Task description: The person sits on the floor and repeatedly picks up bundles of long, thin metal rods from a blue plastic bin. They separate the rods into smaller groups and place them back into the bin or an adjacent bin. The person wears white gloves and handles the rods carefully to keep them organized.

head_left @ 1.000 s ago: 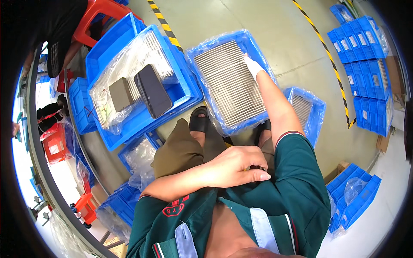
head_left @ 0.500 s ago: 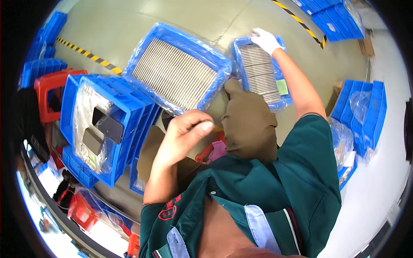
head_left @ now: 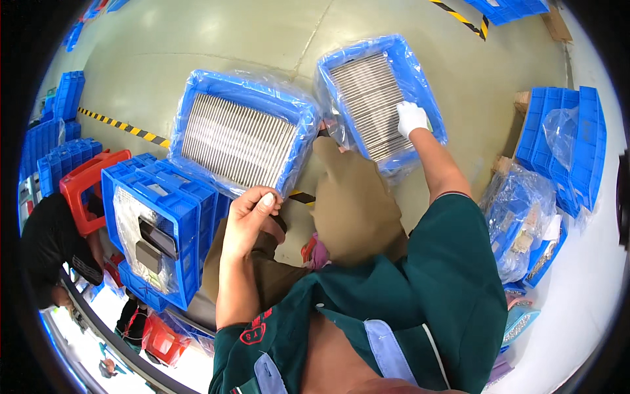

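Two blue crates lined with clear plastic stand on the floor ahead of my knees. The larger crate [head_left: 197,88] holds rows of thin grey metal pieces. My bare left hand [head_left: 252,211] rests at its near edge, fingers curled on the plastic lining and rim. The smaller crate [head_left: 420,72] to the right holds the same kind of grey pieces. My right hand [head_left: 411,118], in a white glove, reaches into it and presses on the pieces; whether it grips one I cannot tell.
Stacked blue crates [head_left: 157,226] with dark flat parts in plastic stand at my left, beside a red stool [head_left: 85,184]. A person in black [head_left: 49,246] crouches at far left. More blue crates and plastic bags [head_left: 558,144] lie at right. Yellow-black floor tape [head_left: 121,125] runs behind.
My view has swung right. My left hand rose from my lap to the large crate's edge. My gloved right hand moved from the far rim of the smaller crate onto its contents.
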Demonstrator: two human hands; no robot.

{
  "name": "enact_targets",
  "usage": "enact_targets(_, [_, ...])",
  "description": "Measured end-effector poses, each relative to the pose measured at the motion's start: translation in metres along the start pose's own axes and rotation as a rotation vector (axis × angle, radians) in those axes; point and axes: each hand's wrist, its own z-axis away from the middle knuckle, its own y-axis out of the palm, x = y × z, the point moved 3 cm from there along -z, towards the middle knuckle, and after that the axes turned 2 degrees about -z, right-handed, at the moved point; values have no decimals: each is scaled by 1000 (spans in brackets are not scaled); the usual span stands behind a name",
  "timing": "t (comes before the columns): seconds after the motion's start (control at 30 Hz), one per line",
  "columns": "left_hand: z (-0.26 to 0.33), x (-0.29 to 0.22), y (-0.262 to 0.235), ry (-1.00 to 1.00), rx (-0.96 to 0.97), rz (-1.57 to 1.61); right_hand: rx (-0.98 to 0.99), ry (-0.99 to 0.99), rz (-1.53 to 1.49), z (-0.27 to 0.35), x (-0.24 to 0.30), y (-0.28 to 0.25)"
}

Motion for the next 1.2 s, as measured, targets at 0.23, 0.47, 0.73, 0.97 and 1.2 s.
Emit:
enact_targets(0.23, [-15,12,-8,-42,-73,-6,-153,-153,130,-75,12,30])
enact_targets(0.47, [-20,9,-9,-26,-99,-23,-82,-265,149,-89,18,37])
enact_targets(0.73, [-15,0,-6,-59,-101,-28,246,-16,-107,-40,28,46])
enact_targets(0.97, [-5,-6,-7,11,-81,-42,295,64,-305,-14,27,62])
enact_targets(1.2, [12,-8,-11,142,-133,-86,286,128,-500,-4,45,73])
